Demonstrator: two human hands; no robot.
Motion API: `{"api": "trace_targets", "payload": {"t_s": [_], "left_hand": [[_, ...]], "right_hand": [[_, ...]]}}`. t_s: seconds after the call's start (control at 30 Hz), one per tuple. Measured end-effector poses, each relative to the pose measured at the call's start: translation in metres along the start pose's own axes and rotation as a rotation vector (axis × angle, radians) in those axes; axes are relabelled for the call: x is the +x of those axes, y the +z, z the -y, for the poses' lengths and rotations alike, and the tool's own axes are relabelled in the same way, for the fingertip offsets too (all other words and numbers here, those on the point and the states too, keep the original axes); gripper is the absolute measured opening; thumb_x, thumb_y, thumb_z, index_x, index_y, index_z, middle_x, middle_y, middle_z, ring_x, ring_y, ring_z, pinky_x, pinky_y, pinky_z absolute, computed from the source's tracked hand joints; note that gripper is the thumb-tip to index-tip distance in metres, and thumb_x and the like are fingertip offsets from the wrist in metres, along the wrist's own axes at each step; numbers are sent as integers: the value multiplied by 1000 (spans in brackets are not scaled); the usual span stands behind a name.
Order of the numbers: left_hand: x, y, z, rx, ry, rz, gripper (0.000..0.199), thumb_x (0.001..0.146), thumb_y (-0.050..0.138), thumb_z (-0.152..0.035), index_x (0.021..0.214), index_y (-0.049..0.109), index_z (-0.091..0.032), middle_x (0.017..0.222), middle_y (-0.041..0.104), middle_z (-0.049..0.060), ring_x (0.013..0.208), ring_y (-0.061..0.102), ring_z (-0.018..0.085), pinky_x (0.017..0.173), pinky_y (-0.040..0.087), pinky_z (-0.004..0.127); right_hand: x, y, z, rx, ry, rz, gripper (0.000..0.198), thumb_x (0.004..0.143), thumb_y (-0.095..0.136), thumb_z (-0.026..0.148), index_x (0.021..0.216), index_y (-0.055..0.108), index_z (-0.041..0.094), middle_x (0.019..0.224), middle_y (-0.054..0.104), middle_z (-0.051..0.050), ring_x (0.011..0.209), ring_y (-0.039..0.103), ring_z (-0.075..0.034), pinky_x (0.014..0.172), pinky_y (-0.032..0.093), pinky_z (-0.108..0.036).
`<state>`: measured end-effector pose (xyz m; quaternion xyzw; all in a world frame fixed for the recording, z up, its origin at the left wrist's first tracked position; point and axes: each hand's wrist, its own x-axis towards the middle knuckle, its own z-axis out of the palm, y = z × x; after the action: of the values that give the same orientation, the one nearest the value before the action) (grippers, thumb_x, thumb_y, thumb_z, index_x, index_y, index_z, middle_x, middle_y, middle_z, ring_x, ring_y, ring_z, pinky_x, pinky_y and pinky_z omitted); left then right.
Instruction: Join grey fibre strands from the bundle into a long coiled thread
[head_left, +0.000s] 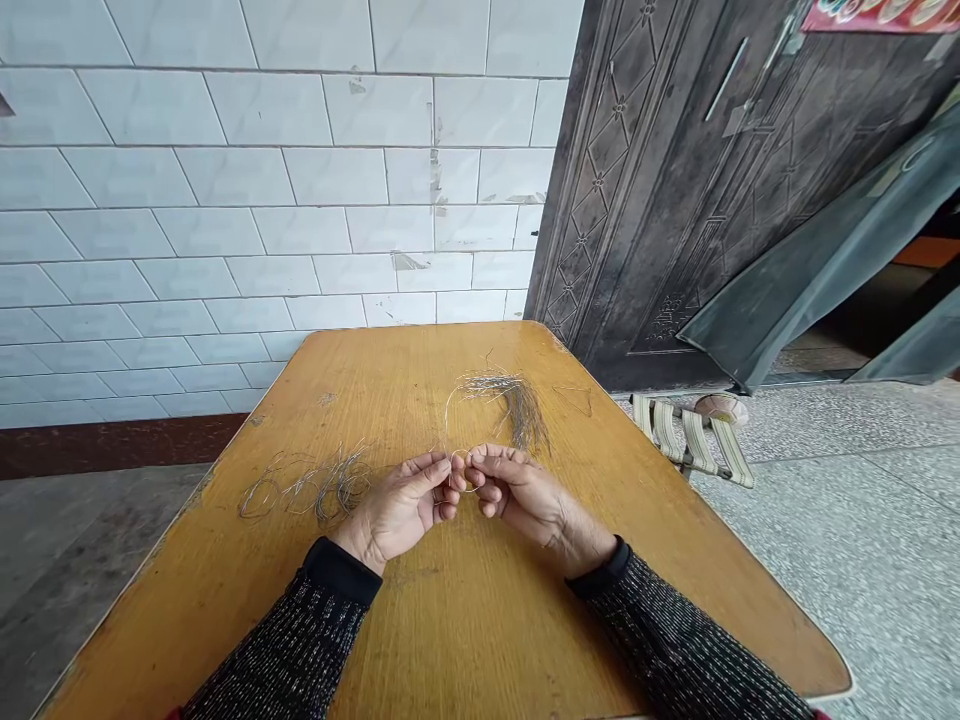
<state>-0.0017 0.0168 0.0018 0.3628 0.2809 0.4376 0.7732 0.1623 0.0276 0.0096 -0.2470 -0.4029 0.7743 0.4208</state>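
Observation:
Between my hands is a thin, light metal wire [447, 410] bent into a small loop, with one end curving up and away over the table. My left hand [409, 500] pinches the wire between thumb and forefinger. Close beside it, my right hand [517, 492] pinches the loop's other side, the fingertips of both hands nearly touching. Beyond my right hand lies a bundle of loose grey wires [525, 405], bent over at its far end. To the left of my left hand rests a heap of wires coiled into rings [341, 485].
The wooden table [465, 630] has rounded corners and a pale edge. A white tiled wall [300, 180] stands behind it, with a dark patterned metal door [645, 200] to its right. A low stool with striped straps [694, 440] stands on the floor at the right.

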Motion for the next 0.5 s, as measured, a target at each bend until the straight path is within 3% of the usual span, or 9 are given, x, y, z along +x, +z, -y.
{"api": "trace_targets", "payload": {"t_s": [0.33,0.5], "left_hand": [[-1,11,5,-42,164,-34,19,63,76,-26,70,64,-13,61,53,-3,58,48,6,53,35,17],[-1,16,8,-30,240,-69,20,61,76,-26,70,63,-14,58,52,-4,51,43,4,51,35,17]], "right_hand": [[0,6,-5,30,-33,39,24,65,71,34,64,59,13,56,50,5,39,37,-2,36,42,-13],[-2,9,-5,62,-34,24,21,66,71,32,67,59,15,55,51,7,32,29,0,33,41,-14]]}}
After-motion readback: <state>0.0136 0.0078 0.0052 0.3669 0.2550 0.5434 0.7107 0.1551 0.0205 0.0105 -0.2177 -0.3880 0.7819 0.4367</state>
